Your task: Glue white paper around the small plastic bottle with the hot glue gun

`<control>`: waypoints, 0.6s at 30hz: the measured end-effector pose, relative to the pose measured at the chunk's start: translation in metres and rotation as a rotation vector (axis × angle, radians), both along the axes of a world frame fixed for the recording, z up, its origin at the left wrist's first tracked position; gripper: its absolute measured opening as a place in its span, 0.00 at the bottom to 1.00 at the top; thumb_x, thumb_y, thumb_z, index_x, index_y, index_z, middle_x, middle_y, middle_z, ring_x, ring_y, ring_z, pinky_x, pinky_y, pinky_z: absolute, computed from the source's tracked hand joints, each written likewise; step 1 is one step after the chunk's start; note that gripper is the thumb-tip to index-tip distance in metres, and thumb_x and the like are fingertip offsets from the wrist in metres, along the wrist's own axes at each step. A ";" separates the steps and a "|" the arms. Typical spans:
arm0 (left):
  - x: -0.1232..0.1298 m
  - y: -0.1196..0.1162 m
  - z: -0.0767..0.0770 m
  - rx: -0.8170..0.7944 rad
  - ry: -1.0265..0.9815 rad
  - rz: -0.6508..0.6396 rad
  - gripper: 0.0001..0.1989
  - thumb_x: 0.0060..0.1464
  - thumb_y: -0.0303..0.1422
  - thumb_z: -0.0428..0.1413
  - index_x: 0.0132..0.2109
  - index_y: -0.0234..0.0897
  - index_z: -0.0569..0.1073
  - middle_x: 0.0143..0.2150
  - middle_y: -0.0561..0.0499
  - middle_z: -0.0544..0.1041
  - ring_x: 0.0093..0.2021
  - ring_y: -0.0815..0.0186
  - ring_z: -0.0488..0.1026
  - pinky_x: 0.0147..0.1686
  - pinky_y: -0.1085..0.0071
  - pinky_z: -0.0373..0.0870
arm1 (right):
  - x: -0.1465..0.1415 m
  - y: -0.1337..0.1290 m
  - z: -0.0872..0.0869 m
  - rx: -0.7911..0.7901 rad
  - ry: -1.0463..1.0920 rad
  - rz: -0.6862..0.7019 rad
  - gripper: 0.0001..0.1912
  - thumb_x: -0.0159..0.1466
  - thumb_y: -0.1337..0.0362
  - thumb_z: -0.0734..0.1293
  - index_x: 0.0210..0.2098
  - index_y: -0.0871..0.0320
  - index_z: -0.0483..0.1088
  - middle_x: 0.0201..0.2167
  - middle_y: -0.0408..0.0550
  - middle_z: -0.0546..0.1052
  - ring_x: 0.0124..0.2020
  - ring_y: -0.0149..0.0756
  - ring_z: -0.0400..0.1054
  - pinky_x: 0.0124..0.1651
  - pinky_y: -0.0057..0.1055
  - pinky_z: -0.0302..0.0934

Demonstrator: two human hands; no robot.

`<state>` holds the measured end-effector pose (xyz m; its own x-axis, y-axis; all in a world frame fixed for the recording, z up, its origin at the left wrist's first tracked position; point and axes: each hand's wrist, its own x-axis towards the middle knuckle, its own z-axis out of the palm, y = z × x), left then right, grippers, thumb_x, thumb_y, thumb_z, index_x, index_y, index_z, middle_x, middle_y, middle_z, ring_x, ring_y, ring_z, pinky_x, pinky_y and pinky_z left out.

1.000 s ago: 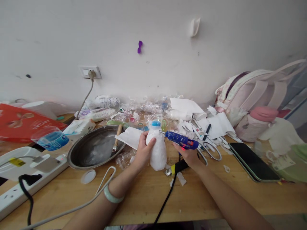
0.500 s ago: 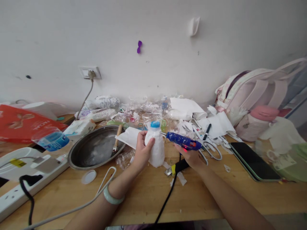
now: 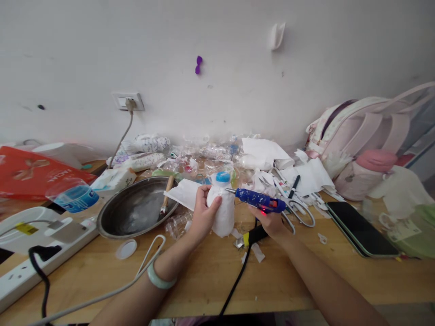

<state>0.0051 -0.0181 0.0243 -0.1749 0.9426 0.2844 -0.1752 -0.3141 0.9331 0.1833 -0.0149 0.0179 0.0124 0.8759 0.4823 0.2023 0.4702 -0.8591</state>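
My left hand (image 3: 205, 210) is closed around a small bottle (image 3: 224, 216) wrapped in white paper, with a blue cap (image 3: 223, 177) on top. The bottle stands nearly upright, held over the table. In my right hand (image 3: 268, 221) is a blue glue gun (image 3: 260, 199) with a red light glowing near its handle. Its metal nozzle points left and meets, or almost meets, the bottle's shoulder just below the cap; any glue there is too small to make out. My right fingers are partly hidden behind the gun.
Left lies a dark metal basin (image 3: 136, 210) with a brush (image 3: 166, 197) across its rim, beside a power strip (image 3: 47, 260). A black-handled tool (image 3: 253, 235) lies below my hands. Plastic bottles and paper fill the back. Right are scissors (image 3: 301, 213), a phone (image 3: 360, 228) and a backpack (image 3: 365, 122).
The bottle in my left hand has tipped or shifted slightly to the right, its shoulder closer to the nozzle. The glue gun has hardly moved.
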 end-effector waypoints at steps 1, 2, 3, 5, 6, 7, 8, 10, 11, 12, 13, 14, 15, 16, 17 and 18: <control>0.000 0.000 0.000 -0.001 -0.002 -0.004 0.16 0.45 0.39 0.59 0.40 0.39 0.64 0.38 0.52 0.69 0.42 0.63 0.66 0.44 0.69 0.60 | 0.000 0.000 0.000 0.000 0.000 -0.012 0.05 0.49 0.61 0.66 0.21 0.54 0.67 0.22 0.43 0.75 0.26 0.38 0.69 0.36 0.36 0.68; 0.000 0.000 -0.001 -0.003 -0.005 -0.010 0.16 0.45 0.39 0.59 0.40 0.39 0.64 0.38 0.52 0.69 0.42 0.63 0.66 0.44 0.69 0.60 | 0.001 0.000 -0.001 -0.003 0.000 -0.022 0.05 0.49 0.61 0.67 0.20 0.54 0.67 0.22 0.43 0.75 0.26 0.38 0.69 0.36 0.37 0.68; -0.001 0.000 -0.001 -0.004 -0.009 -0.016 0.17 0.45 0.39 0.59 0.40 0.39 0.64 0.38 0.51 0.69 0.42 0.63 0.66 0.44 0.69 0.60 | 0.001 0.000 0.000 -0.007 0.004 -0.026 0.05 0.49 0.60 0.67 0.20 0.54 0.67 0.22 0.43 0.75 0.26 0.39 0.69 0.37 0.37 0.68; -0.001 0.000 -0.002 -0.004 -0.017 -0.030 0.17 0.45 0.40 0.59 0.41 0.39 0.64 0.39 0.52 0.69 0.41 0.63 0.66 0.44 0.69 0.60 | 0.001 0.000 0.001 -0.021 0.014 -0.015 0.05 0.49 0.60 0.67 0.21 0.54 0.68 0.22 0.43 0.75 0.27 0.39 0.69 0.37 0.37 0.68; -0.002 0.000 -0.003 -0.004 -0.020 -0.037 0.18 0.45 0.41 0.59 0.41 0.39 0.64 0.38 0.52 0.69 0.41 0.63 0.66 0.43 0.69 0.61 | 0.001 0.000 0.002 -0.027 0.018 -0.007 0.05 0.49 0.60 0.67 0.21 0.54 0.68 0.22 0.43 0.75 0.26 0.39 0.69 0.36 0.37 0.68; -0.002 0.001 -0.004 -0.005 -0.023 -0.043 0.18 0.45 0.41 0.59 0.41 0.39 0.64 0.38 0.52 0.69 0.40 0.63 0.66 0.43 0.70 0.61 | 0.001 -0.001 0.002 -0.030 0.025 -0.008 0.05 0.49 0.60 0.67 0.21 0.54 0.68 0.22 0.43 0.75 0.26 0.39 0.69 0.36 0.37 0.68; -0.002 0.001 -0.004 -0.005 -0.027 -0.048 0.18 0.45 0.42 0.59 0.41 0.40 0.64 0.38 0.52 0.69 0.40 0.64 0.66 0.42 0.70 0.61 | 0.001 -0.001 0.003 -0.031 0.031 -0.014 0.05 0.49 0.61 0.67 0.21 0.54 0.68 0.22 0.43 0.75 0.26 0.39 0.69 0.36 0.36 0.68; -0.003 0.002 -0.005 -0.007 -0.033 -0.054 0.19 0.45 0.43 0.59 0.41 0.39 0.64 0.37 0.52 0.68 0.39 0.65 0.65 0.41 0.70 0.61 | 0.000 -0.001 0.004 -0.030 0.039 -0.035 0.05 0.49 0.61 0.67 0.21 0.54 0.68 0.21 0.43 0.74 0.26 0.38 0.69 0.35 0.36 0.68; -0.003 0.002 -0.005 -0.006 -0.033 -0.056 0.19 0.45 0.43 0.59 0.41 0.39 0.64 0.37 0.53 0.68 0.38 0.65 0.65 0.40 0.70 0.61 | 0.000 -0.001 0.004 -0.028 0.041 -0.042 0.05 0.48 0.61 0.66 0.20 0.54 0.67 0.21 0.43 0.74 0.25 0.38 0.69 0.35 0.36 0.68; -0.003 0.003 -0.006 -0.002 -0.032 -0.055 0.20 0.45 0.44 0.59 0.41 0.39 0.64 0.37 0.53 0.68 0.38 0.65 0.65 0.40 0.70 0.61 | 0.000 -0.001 0.005 -0.025 0.039 -0.041 0.05 0.48 0.61 0.66 0.20 0.54 0.67 0.20 0.43 0.74 0.25 0.38 0.68 0.34 0.35 0.68; -0.003 0.004 -0.006 0.004 -0.029 -0.054 0.20 0.44 0.45 0.59 0.40 0.39 0.64 0.36 0.53 0.68 0.37 0.65 0.65 0.39 0.70 0.60 | 0.000 -0.001 0.005 -0.018 0.038 -0.041 0.05 0.48 0.61 0.66 0.20 0.55 0.67 0.20 0.43 0.74 0.24 0.37 0.68 0.34 0.35 0.67; -0.003 0.005 -0.007 0.011 -0.025 -0.051 0.21 0.43 0.45 0.59 0.40 0.39 0.64 0.36 0.53 0.68 0.37 0.65 0.65 0.39 0.70 0.60 | 0.000 -0.001 0.006 -0.009 0.036 -0.040 0.06 0.48 0.61 0.66 0.19 0.55 0.66 0.20 0.43 0.73 0.24 0.37 0.68 0.33 0.34 0.67; -0.004 0.006 -0.007 0.019 -0.024 -0.050 0.22 0.43 0.46 0.59 0.40 0.38 0.64 0.36 0.53 0.68 0.37 0.65 0.65 0.39 0.70 0.60 | 0.000 0.000 0.006 -0.002 0.034 -0.038 0.06 0.48 0.61 0.66 0.19 0.55 0.66 0.19 0.43 0.73 0.24 0.37 0.68 0.33 0.34 0.67; -0.004 0.007 -0.008 0.023 -0.025 -0.051 0.23 0.42 0.47 0.59 0.40 0.38 0.64 0.35 0.53 0.68 0.37 0.65 0.64 0.39 0.70 0.60 | 0.000 0.000 0.006 0.004 0.033 -0.036 0.06 0.48 0.61 0.66 0.19 0.55 0.66 0.19 0.43 0.73 0.23 0.36 0.67 0.32 0.34 0.67; -0.004 0.008 -0.009 0.024 -0.029 -0.057 0.23 0.41 0.47 0.59 0.40 0.38 0.64 0.35 0.53 0.68 0.36 0.66 0.64 0.38 0.70 0.60 | 0.001 0.000 0.007 0.008 0.032 -0.033 0.06 0.48 0.61 0.66 0.19 0.55 0.66 0.19 0.43 0.73 0.24 0.36 0.67 0.33 0.34 0.67; -0.005 0.009 -0.009 0.024 -0.035 -0.063 0.24 0.41 0.48 0.59 0.40 0.38 0.64 0.35 0.54 0.68 0.36 0.66 0.64 0.38 0.70 0.60 | 0.001 0.000 0.007 0.009 0.032 -0.030 0.06 0.48 0.61 0.66 0.19 0.55 0.66 0.20 0.43 0.73 0.24 0.36 0.68 0.33 0.34 0.67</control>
<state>0.0002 -0.0092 0.0151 -0.1253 0.9452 0.3016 -0.2279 -0.3233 0.9185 0.1839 -0.0146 0.0250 0.0544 0.8707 0.4887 0.1891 0.4716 -0.8613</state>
